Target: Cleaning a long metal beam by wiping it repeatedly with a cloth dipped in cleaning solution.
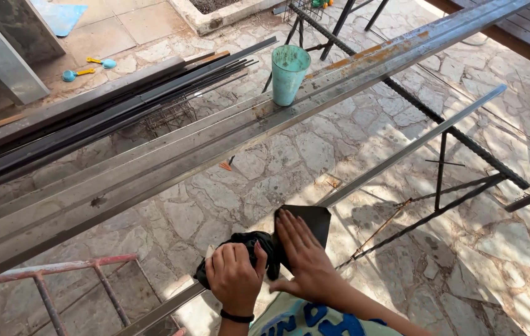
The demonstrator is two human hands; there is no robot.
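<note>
Hands (pixel 235 277) (pixel 302 249) | left clenches black cloth (pixel 259 242) | right flat (bar (pixel 402 152) beneath hidden)

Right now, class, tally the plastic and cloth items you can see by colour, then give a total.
Teal cup: 1
Blue-and-yellow toy scoops: 2
Black cloth, gripped by the left hand: 1
Black sheet under the right hand: 1
Total: 5

An outdoor metalworking yard — irregular stone paving (pixel 315 149) underfoot, sunlit. Long steel bars (pixel 171 155) rest on welded metal trestles (pixel 452 155), with a stack of dark rods (pixel 90 118) beside them. Toy scoops (pixel 90 67) and a planter (pixel 221 15) suggest a home courtyard.
</note>
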